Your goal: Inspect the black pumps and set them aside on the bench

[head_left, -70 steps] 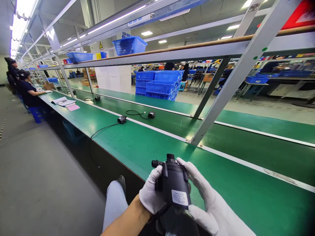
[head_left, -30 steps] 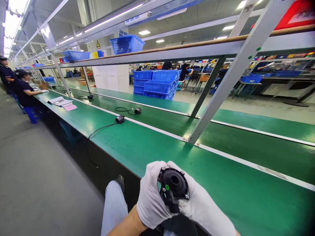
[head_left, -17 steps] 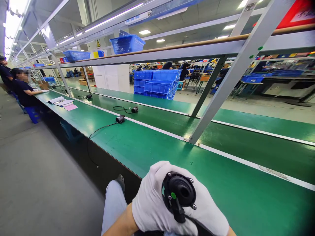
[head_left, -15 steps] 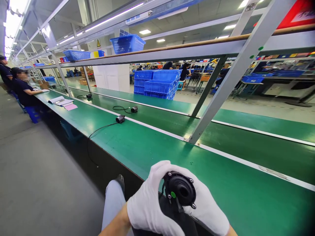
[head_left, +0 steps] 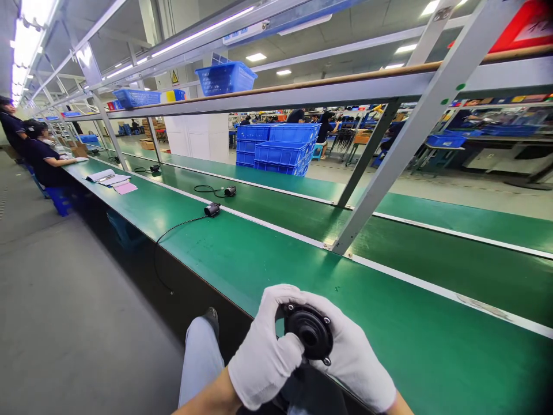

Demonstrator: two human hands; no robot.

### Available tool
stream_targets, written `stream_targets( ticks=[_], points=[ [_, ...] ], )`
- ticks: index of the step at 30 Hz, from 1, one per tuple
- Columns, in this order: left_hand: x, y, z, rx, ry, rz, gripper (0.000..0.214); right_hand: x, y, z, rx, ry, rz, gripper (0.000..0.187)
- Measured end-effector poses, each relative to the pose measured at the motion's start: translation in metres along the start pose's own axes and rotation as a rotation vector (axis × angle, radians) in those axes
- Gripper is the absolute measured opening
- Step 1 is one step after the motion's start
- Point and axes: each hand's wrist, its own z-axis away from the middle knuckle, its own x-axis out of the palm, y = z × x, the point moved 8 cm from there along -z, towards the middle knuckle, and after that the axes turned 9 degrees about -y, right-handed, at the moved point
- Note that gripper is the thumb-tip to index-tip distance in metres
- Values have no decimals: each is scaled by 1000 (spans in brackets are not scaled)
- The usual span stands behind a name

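Observation:
Both my hands wear white gloves and hold a small black pump over the bench's near edge. Its round face, with a central opening and screws at the rim, is turned up towards me. My left hand grips the pump's left side, the thumb pressed on the face. Around the right side and back wraps my right hand; some of its fingers are hidden behind the pump. Farther left on the green bench lies a similar black pump, its cable hanging over the edge.
Beyond a white strip runs a green conveyor belt carrying another corded pump. A slanted metal post rises ahead. Papers lie farther left, near a seated person. Blue crates stand behind the line.
My left thumb has come onto the pump's face, and the green dot there no longer shows. The pump has turned slightly in my hands. The pump on the belt has shifted a little left.

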Motion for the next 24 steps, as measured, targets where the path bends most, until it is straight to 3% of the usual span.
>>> stream_targets(
  ticks=[3,5,7,10,14,21,24],
  points=[
    [-2,-6,4,-93,8,15,51,2,3,-2,23,-4,30,52],
    [-3,-10,8,-124,0,107,60,1,3,-4,24,12,59,52],
    [-6,-13,11,-73,14,235,71,-1,0,-6,-9,30,68,50],
    [-15,-30,18,-35,87,340,65,2,-2,-9,-55,-14,38,50],
    [-18,-75,36,-104,94,304,56,5,5,-10,-14,-85,2,54],
    [-1,-177,85,-319,-132,216,61,-3,4,-19,10,-82,-56,49],
    [-4,-228,105,-476,-177,132,56,-9,2,-26,13,-98,-36,52]
  ],
)
